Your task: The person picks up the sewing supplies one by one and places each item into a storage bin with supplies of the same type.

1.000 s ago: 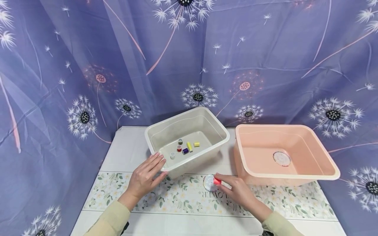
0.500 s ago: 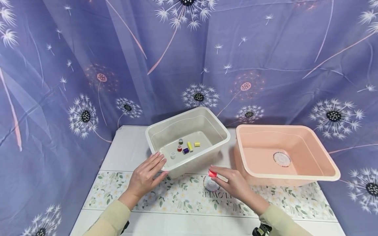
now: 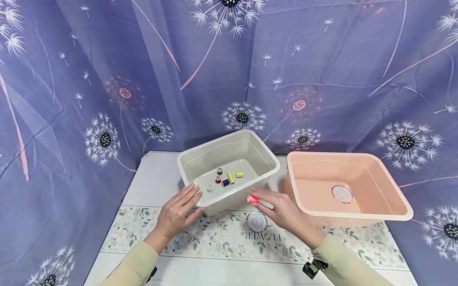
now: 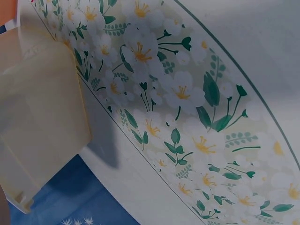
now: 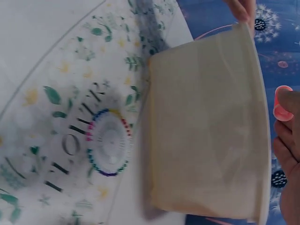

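Observation:
A neon red thread spool (image 3: 253, 198) is pinched between the thumb and fingers of my right hand (image 3: 286, 210), just outside the front wall of the grey bin (image 3: 232, 194). My left hand (image 3: 175, 214) rests on the bin's front left corner, fingers laid straight over the rim, thumb on the outer side. Inside the bin lie several small spools: a white spool (image 3: 210, 188), a red spool (image 3: 218, 179), a dark green spool (image 3: 220, 171), a purple spool (image 3: 225, 182) and two yellow ones. In the right wrist view the held spool (image 5: 282, 104) appears beyond the bin's rim.
A pin wheel (image 3: 257, 221) ringed with coloured pin heads lies on the floral strip of the table (image 3: 200, 238). To the right stands a pink bin (image 3: 307, 190) with another pin wheel (image 3: 342, 194) inside. A purple dandelion curtain (image 3: 200, 79) hangs behind.
My right hand has lifted the neon red spool off the pin wheel's side and carried it up and left toward the grey bin. The left hand stays on the rim.

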`<action>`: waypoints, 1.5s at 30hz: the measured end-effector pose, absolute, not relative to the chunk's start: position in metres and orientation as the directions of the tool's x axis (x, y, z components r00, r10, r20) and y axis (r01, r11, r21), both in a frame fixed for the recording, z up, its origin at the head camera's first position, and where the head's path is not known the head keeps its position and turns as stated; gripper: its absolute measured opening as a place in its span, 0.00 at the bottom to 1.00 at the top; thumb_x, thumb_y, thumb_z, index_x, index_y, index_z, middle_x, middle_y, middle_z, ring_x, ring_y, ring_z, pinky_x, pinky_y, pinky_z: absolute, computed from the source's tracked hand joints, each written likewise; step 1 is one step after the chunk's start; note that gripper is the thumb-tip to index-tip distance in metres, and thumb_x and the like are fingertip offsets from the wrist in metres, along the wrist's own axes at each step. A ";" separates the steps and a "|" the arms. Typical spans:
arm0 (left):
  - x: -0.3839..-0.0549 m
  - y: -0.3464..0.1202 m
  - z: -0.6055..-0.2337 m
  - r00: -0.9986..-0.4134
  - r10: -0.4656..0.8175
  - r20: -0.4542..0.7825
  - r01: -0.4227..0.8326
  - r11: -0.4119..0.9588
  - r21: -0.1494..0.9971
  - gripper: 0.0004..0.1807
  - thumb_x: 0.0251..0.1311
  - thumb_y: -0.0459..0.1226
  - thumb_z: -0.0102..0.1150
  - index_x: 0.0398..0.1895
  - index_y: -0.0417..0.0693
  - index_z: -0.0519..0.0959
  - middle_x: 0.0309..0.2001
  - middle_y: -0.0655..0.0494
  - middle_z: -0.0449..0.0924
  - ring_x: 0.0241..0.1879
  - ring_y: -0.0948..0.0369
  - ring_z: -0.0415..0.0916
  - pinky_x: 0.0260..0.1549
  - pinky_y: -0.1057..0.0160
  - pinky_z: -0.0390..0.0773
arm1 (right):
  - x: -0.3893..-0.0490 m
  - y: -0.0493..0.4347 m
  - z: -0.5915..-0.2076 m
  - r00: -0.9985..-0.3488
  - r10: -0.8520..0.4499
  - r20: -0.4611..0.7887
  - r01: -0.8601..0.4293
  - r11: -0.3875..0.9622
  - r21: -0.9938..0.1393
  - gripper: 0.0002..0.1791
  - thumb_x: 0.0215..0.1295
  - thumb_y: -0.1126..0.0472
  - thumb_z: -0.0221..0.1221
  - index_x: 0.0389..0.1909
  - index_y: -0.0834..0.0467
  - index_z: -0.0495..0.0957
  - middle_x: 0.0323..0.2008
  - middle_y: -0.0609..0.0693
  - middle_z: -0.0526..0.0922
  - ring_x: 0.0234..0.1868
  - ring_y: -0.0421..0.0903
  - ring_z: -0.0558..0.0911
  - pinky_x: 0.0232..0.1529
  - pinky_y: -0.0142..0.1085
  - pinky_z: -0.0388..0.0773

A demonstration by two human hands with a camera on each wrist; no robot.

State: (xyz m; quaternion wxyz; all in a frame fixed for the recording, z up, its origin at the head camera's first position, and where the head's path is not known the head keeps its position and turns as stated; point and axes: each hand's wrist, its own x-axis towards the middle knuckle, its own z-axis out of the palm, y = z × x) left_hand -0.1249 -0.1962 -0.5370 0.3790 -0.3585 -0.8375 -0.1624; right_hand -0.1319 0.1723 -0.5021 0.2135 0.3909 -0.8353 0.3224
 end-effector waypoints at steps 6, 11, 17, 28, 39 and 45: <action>-0.125 -0.197 -0.538 -0.462 0.478 0.747 0.719 0.695 0.000 0.30 0.83 0.56 0.49 0.56 0.40 0.88 0.58 0.43 0.88 0.60 0.45 0.85 0.61 0.46 0.86 | -0.142 0.169 -0.486 -0.571 -0.528 0.628 -0.813 0.468 -0.346 0.23 0.59 0.65 0.75 0.57 0.60 0.88 0.56 0.57 0.90 0.52 0.56 0.91 0.58 0.46 0.88; -0.125 -0.196 -0.537 -0.453 0.475 0.754 0.723 0.691 -0.002 0.30 0.83 0.56 0.49 0.56 0.40 0.88 0.58 0.43 0.88 0.59 0.45 0.86 0.59 0.45 0.87 | -0.148 0.168 -0.471 -0.590 -0.541 0.600 -0.801 0.484 -0.353 0.25 0.58 0.66 0.76 0.59 0.60 0.87 0.58 0.57 0.89 0.54 0.56 0.90 0.57 0.50 0.89; -0.125 -0.196 -0.537 -0.450 0.475 0.756 0.722 0.692 -0.006 0.29 0.83 0.56 0.50 0.56 0.40 0.88 0.58 0.44 0.88 0.59 0.45 0.86 0.60 0.46 0.86 | -0.156 0.168 -0.459 -0.585 -0.552 0.594 -0.807 0.474 -0.353 0.25 0.58 0.67 0.75 0.59 0.61 0.87 0.58 0.59 0.88 0.55 0.59 0.90 0.58 0.51 0.88; -0.125 -0.196 -0.537 -0.453 0.475 0.755 0.723 0.691 -0.002 0.30 0.83 0.56 0.49 0.57 0.40 0.88 0.58 0.43 0.88 0.59 0.45 0.86 0.60 0.46 0.86 | -0.170 0.168 -0.442 -0.611 -0.587 0.530 -0.790 0.496 -0.360 0.23 0.65 0.63 0.73 0.61 0.61 0.86 0.60 0.59 0.87 0.56 0.58 0.89 0.60 0.51 0.87; -0.124 -0.197 -0.537 -0.452 0.473 0.756 0.723 0.691 0.000 0.30 0.83 0.56 0.49 0.56 0.40 0.88 0.58 0.43 0.88 0.59 0.45 0.86 0.60 0.46 0.86 | -0.187 0.167 -0.429 -0.638 -0.610 0.470 -0.770 0.516 -0.376 0.22 0.68 0.64 0.71 0.62 0.61 0.85 0.62 0.60 0.85 0.57 0.61 0.88 0.62 0.55 0.85; -0.125 -0.197 -0.538 -0.456 0.471 0.755 0.723 0.691 0.006 0.29 0.82 0.55 0.50 0.57 0.40 0.88 0.58 0.44 0.88 0.59 0.45 0.85 0.62 0.47 0.85 | -0.199 0.167 -0.423 -0.622 -0.642 0.448 -0.783 0.508 -0.358 0.22 0.68 0.64 0.71 0.62 0.63 0.85 0.59 0.60 0.87 0.57 0.60 0.88 0.63 0.53 0.85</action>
